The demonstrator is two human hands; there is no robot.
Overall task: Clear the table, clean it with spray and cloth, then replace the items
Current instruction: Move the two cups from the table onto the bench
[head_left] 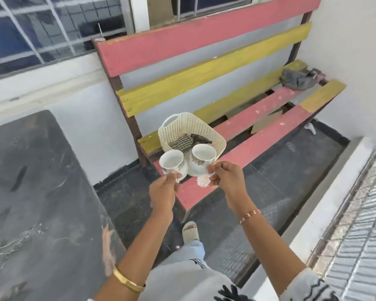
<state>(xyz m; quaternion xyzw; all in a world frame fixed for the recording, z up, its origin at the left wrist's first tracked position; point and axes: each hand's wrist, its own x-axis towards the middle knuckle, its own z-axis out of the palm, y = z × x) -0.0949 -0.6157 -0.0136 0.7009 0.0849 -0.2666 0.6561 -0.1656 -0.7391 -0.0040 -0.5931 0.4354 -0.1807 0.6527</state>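
Over the bench (258,146), left hand (163,190) and right hand (226,177) each pinch a cup (172,160).

Home porch or balcony setting indicated; painted slatted bench (237,118) in pink and yellow seen beyond the hands, set against a white wall; barred window (41,33) up and left of them; dark stone table (30,192) to their left; dark tiled floor (269,174) below.

Basket (219,140) blocks the bench (258,146) end; slats beyond lie bare.
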